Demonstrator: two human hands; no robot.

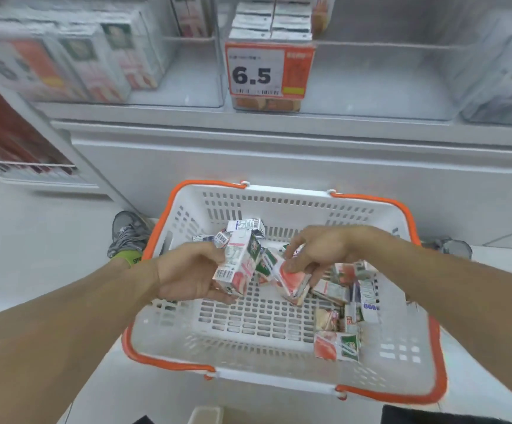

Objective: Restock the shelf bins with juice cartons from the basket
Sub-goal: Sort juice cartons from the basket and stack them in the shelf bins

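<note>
Juice cartons (337, 301): small boxes, loose in white basket (279, 384) w/ orange rim, lower centre of frame; most lie toward its right side and back. Left hand (187, 275) grips one carton (236, 270) around its long sides, mid-frame. Right hand (313, 255) pinches another (291, 281), tilted, just above basket floor. Likely light, stiff-walled, smooth print, a bit slippery; squeezing hard could dent. Best hold across broad faces. Shelf bins (371, 87) along top; centre bin behind 6.5 price tag (257, 70) holds stacked cartons.
</note>
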